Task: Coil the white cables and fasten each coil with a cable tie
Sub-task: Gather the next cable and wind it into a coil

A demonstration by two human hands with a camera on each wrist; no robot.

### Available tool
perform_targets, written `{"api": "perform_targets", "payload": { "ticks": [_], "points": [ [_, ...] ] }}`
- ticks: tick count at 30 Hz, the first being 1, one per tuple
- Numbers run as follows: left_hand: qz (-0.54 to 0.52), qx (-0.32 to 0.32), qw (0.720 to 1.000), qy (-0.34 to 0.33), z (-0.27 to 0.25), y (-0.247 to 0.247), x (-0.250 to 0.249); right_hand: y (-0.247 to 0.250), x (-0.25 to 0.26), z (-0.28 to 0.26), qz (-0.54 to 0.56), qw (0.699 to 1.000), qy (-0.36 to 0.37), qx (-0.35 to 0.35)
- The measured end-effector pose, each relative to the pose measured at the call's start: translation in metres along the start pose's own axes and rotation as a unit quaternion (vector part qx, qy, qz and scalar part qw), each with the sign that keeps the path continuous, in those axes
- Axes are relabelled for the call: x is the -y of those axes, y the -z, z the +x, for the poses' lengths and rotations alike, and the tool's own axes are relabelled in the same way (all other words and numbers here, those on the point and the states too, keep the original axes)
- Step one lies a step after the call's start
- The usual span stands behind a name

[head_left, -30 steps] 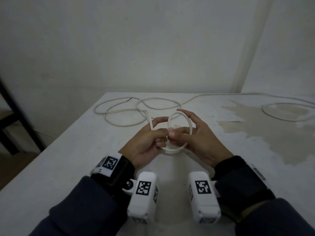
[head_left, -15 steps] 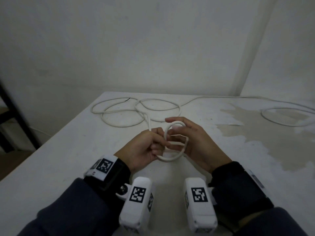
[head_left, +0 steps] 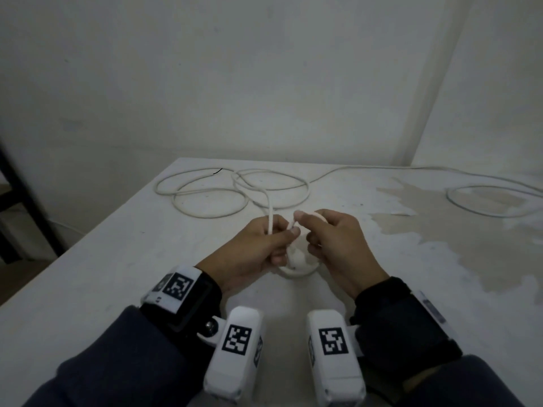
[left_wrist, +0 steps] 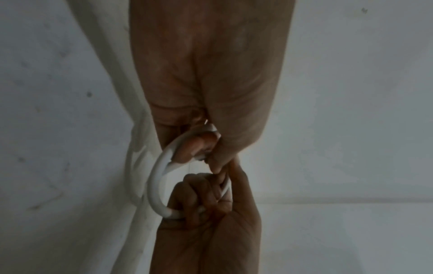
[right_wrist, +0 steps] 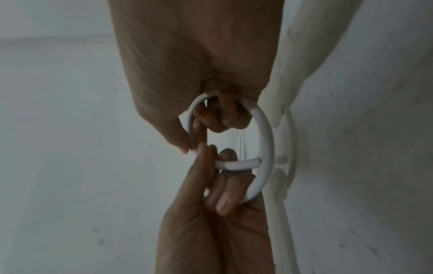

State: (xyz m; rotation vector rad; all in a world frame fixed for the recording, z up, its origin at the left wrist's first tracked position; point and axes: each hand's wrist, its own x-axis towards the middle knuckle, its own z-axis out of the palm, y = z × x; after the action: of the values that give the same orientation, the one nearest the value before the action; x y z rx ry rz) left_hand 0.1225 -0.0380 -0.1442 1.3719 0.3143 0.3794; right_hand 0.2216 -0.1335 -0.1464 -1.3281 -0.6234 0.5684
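A white cable (head_left: pixel 235 192) lies in loose loops at the far middle of the table (head_left: pixel 117 259). One strand (head_left: pixel 269 210) runs from them into my left hand (head_left: pixel 283 245). Both hands hold a small coil (head_left: pixel 296 270) of this cable just above the table. The left hand grips the coil (left_wrist: pixel 154 181) with curled fingers. My right hand (head_left: pixel 311 227) pinches the coil's top between thumb and fingers. In the right wrist view the coil (right_wrist: pixel 264 144) is a ring, with the cable's cut end (right_wrist: pixel 241 165) lying across the left hand's fingers (right_wrist: pixel 222 200).
A second white cable (head_left: pixel 484 201) lies looped at the far right, on a stained patch (head_left: pixel 440 230) of the table. A short black strip (head_left: pixel 217 171) lies by the far loops. The wall (head_left: pixel 264 83) is close behind. A dark frame (head_left: pixel 23 201) stands left of the table.
The open loop held up between my hands has been drawn down into a small tight coil. My right fingers have curled round it, and both hands have moved nearer to me.
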Motion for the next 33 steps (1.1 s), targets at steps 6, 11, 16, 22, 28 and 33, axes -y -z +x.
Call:
{"api": "perform_targets", "payload": {
  "ticks": [6,11,16,22,28,33],
  "points": [
    [-0.179,-0.092,0.979,-0.036,0.010,0.006,0.000,-0.002,0.001,-0.009,-0.030,0.990,-0.036,0.131],
    [-0.181,-0.096,0.978,-0.031,0.010,0.007,0.004,0.000,0.004,-0.009,-0.044,0.994,-0.012,0.103],
    [-0.148,-0.138,0.979,-0.038,0.008,0.008,-0.002,0.001,0.002,-0.007,-0.044,0.993,-0.041,0.100],
    [-0.126,-0.196,0.971,-0.053,0.005,0.009,-0.004,0.000,0.004,-0.006,-0.063,0.988,-0.075,0.121],
    [-0.138,-0.114,0.984,-0.007,0.005,0.005,-0.002,0.001,0.008,-0.003,0.024,0.997,-0.053,0.044],
    [-0.180,0.010,0.981,0.070,0.000,0.003,0.000,-0.005,0.008,-0.004,0.227,0.971,-0.077,0.017]
  ]
}}
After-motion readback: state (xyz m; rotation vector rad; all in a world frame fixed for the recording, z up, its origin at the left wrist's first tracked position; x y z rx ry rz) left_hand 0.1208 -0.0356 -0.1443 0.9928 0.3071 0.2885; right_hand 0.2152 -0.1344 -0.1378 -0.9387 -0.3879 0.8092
